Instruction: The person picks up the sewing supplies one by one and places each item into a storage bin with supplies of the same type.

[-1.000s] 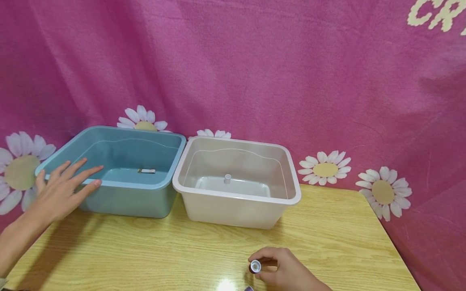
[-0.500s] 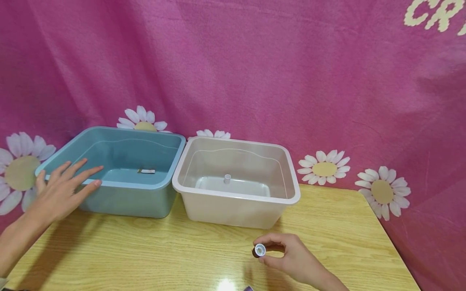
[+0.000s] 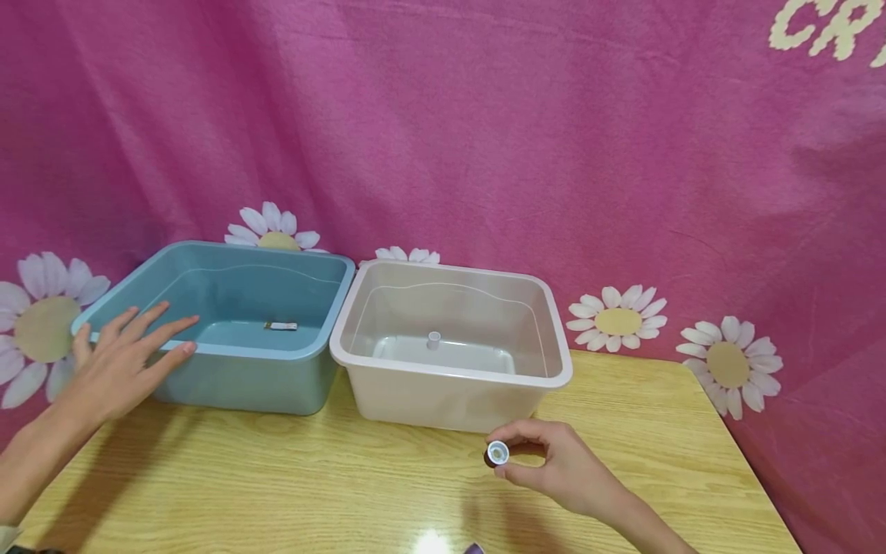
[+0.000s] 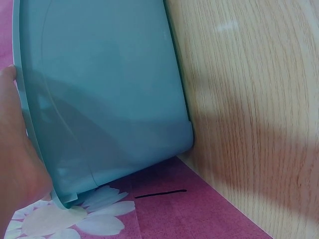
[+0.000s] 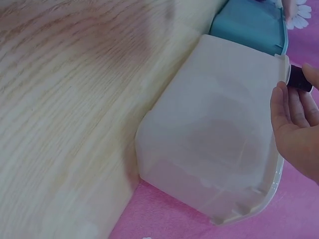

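Note:
My right hand (image 3: 571, 469) pinches a small dark cylinder with a white rim (image 3: 497, 452) between thumb and fingers, above the table just in front of the beige bin (image 3: 450, 373). The right wrist view shows the same dark piece (image 5: 300, 78) in the fingers of that hand (image 5: 299, 127). With fingers spread, my left hand (image 3: 114, 373) rests on the near left rim of the blue bin (image 3: 249, 353). Inside the blue bin lies a small white strip (image 3: 282, 326). A small white cylinder (image 3: 433, 339) stands in the beige bin.
Both bins stand side by side on the wooden table (image 3: 277, 477), against a pink cloth (image 3: 484, 138) with daisies. A small purple object (image 3: 474, 548) is cut off at the bottom edge of the head view.
My right hand has moved forward, toward the beige bin, carrying the dark cylinder. The left hand has stayed on the blue bin's rim.

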Tool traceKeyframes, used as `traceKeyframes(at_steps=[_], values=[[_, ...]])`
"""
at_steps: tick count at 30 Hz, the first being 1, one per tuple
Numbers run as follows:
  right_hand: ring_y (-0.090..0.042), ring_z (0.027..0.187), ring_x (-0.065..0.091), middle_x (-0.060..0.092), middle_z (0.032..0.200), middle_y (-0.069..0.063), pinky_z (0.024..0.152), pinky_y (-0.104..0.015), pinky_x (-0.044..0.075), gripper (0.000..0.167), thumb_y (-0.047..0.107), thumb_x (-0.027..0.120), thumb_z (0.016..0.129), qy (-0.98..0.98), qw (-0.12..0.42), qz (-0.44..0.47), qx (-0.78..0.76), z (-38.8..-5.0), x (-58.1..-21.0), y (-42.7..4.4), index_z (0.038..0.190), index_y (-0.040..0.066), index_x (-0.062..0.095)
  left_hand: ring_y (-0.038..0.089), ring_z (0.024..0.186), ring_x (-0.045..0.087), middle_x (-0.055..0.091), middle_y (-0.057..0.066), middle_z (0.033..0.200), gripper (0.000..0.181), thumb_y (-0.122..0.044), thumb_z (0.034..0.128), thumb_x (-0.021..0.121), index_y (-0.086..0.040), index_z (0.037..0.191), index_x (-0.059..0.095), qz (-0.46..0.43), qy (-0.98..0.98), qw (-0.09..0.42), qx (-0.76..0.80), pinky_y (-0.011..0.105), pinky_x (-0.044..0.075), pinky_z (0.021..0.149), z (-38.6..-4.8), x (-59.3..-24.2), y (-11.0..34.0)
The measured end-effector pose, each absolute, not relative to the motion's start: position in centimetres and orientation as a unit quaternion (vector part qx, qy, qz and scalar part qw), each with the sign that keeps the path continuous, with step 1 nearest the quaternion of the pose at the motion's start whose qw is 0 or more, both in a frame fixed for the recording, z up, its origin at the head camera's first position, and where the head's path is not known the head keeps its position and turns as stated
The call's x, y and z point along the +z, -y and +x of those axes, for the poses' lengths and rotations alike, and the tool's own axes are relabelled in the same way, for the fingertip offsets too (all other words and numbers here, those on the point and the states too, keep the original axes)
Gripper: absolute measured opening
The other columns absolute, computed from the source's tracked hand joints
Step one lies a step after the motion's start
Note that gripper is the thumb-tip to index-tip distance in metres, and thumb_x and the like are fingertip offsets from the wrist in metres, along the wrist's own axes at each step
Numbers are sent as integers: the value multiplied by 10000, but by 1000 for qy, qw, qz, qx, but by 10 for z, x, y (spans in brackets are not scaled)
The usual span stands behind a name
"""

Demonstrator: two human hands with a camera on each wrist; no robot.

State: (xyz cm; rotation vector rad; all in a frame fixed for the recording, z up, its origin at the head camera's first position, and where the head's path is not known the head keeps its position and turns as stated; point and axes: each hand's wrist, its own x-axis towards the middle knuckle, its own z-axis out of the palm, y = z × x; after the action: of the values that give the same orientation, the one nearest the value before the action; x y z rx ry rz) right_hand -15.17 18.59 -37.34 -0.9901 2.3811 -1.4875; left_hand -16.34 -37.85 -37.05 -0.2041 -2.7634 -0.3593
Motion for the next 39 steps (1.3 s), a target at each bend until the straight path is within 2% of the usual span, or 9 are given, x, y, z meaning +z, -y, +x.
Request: traceKeyframes(at_steps=[7, 14, 23, 28, 39], values=[[-219, 924, 694, 711, 967, 10, 856, -352, 550, 218, 22, 749, 875, -790, 74, -348, -499, -157, -367, -184, 1080, 94, 729, 606, 1346, 217, 319, 257, 1544, 507, -430, 1022, 513, -165, 1455, 513, -77, 973, 175, -132, 776, -129, 995, -162, -370, 378], [-202, 924, 687, 707, 983, 4, 846, -323, 550, 224, 30, 754, 872, -797, 59, -344, -493, -165, -354, -183, 1085, 96, 734, 606, 1348, 215, 310, 254, 1549, 512, -437, 1022, 507, -165, 1455, 510, -73, 973, 176, -130, 779, -124, 993, -162, -370, 378], [-213, 934, 695, 702, 993, -39, 842, -355, 557, 269, 2, 747, 858, -799, 58, -334, -497, -181, -340, -178, 1125, -2, 716, 602, 1347, 218, 316, 255, 1543, 514, -448, 1023, 497, -173, 1456, 508, -69, 974, 176, -124, 784, -113, 991, -163, -371, 378], [-203, 940, 692, 696, 986, -40, 812, -320, 560, 271, 4, 755, 849, -803, 55, -325, -497, -189, -334, -174, 1117, 29, 727, 597, 1347, 224, 323, 251, 1542, 508, -437, 1019, 512, -173, 1453, 516, -75, 972, 179, -130, 773, -126, 998, -163, -371, 378], [-232, 964, 697, 702, 1035, -122, 836, -324, 558, 282, -6, 736, 876, -787, 86, -311, -526, -208, -324, -166, 1154, -34, 697, 590, 1352, 228, 330, 251, 1541, 512, -440, 1014, 522, -173, 1452, 520, -77, 970, 191, -131, 767, -133, 1003, -163, -374, 380]])
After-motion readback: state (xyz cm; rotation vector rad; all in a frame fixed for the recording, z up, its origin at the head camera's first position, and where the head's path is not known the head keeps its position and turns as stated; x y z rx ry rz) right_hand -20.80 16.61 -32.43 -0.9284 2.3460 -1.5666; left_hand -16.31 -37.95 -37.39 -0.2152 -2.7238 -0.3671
